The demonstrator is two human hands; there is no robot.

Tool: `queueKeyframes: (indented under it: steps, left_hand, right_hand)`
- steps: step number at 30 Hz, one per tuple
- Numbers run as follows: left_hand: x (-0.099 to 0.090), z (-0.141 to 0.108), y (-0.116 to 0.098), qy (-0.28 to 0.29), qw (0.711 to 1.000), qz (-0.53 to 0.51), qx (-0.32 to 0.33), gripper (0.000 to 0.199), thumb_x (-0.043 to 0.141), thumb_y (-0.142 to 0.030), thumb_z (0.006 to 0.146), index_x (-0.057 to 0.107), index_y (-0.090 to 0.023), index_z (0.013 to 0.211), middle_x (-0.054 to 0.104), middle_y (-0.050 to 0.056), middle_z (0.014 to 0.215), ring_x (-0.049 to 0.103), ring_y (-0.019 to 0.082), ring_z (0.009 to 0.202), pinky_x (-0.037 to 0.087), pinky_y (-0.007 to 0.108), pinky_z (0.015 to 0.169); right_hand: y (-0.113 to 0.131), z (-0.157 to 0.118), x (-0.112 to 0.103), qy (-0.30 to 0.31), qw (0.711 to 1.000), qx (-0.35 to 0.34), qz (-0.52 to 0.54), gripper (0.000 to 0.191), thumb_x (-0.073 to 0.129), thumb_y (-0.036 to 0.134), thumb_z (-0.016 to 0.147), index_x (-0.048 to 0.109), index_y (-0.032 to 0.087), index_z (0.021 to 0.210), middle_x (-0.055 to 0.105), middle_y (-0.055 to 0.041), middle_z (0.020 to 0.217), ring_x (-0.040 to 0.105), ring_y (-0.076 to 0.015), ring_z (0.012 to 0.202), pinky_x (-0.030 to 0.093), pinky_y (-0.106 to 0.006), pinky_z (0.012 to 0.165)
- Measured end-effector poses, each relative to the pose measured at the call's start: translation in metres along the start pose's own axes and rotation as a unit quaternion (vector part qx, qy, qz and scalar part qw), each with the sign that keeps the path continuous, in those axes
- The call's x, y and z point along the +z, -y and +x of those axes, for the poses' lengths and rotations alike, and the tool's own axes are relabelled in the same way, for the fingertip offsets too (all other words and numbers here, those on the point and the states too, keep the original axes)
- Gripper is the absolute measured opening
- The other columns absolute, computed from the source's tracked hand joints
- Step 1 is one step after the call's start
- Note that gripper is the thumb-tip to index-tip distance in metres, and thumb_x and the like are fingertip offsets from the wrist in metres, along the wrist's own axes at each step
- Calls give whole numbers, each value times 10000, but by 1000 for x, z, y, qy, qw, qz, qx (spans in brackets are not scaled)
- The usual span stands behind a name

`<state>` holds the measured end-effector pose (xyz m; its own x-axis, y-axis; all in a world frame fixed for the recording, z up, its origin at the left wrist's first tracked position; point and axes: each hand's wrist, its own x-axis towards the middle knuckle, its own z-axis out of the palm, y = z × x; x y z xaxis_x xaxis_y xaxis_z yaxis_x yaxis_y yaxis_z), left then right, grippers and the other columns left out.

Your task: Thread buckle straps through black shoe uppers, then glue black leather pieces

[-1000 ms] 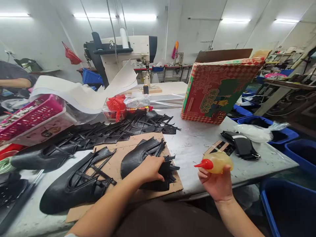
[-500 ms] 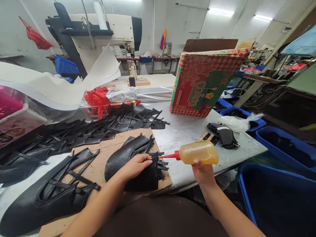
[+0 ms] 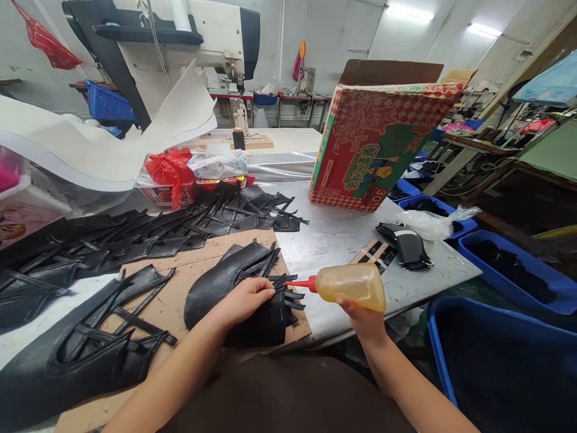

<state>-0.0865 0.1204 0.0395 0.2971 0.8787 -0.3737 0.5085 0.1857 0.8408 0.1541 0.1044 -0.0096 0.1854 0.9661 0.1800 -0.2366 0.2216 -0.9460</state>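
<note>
My left hand (image 3: 253,296) pinches a strap at the right end of a black leather shoe upper (image 3: 211,296), which lies on a cardboard sheet (image 3: 171,255). In my right hand (image 3: 366,319) is a squeeze bottle of yellowish glue (image 3: 354,285), tilted to the left. Its red nozzle (image 3: 301,284) reaches the straps just beside my left fingertips; whether glue is coming out is too small to tell. Several strap ends stick out below the nozzle. Another black shoe upper (image 3: 45,367) with crossed straps lies to the left, partly on the cardboard.
A row of overlapping black leather pieces (image 3: 148,240) runs behind the cardboard. A red and green carton (image 3: 374,150) stands on the metal table (image 3: 333,240). Bundled black strips (image 3: 409,248) lie at the right. Blue bins (image 3: 433,337) stand beside the table, and a sewing machine (image 3: 180,48) rises behind.
The bottle has shifted slightly left and its nozzle tip is nearer my left fingertips, over the straps. My left hand keeps its pinch. The whole view has moved a little.
</note>
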Motion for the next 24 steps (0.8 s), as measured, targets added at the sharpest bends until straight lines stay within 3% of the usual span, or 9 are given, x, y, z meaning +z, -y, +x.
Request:
queueKeyframes:
  steps: [6,11,16,21,24]
  left_hand:
    - [1,-2,-1,-4,1000,-11,-7,325,483,-483,660,558,-169,696,435,-37,597,366,135,578,287,259,561]
    - [1,0,3,-9,999,-31,-1,319,510,-480,657,571,-170,691,486,-28,611,422,143,601,334,257,570]
    - [1,0,4,-7,999,-41,0,337,523,-494,654,583,-167,711,530,-12,636,461,154,624,364,260,581]
    - [0,1,3,-5,1000,-31,2,329,500,-494,653,550,-171,683,502,-23,598,445,144,588,351,261,575]
    - [1,2,4,-9,1000,-11,10,306,484,-468,674,561,-173,686,525,-22,608,468,149,601,365,268,603]
  right_hand:
    - [-4,1,-3,2,999,22,26,456,853,258,491,635,221,890,665,-74,853,638,-255,794,565,-370,697]
    - [-10,3,-6,10,999,22,37,461,845,329,506,636,226,904,673,-51,838,639,-232,784,558,-335,691]
    - [-12,2,-8,31,996,55,60,497,850,364,496,637,187,909,675,-100,844,638,-255,786,550,-369,710]
    - [-19,-1,-17,58,994,78,57,443,836,379,517,642,216,880,682,-74,820,637,-259,766,544,-417,710]
    - [-21,-3,-21,60,987,116,92,472,864,335,455,638,226,855,685,-56,796,636,-246,747,552,-386,674]
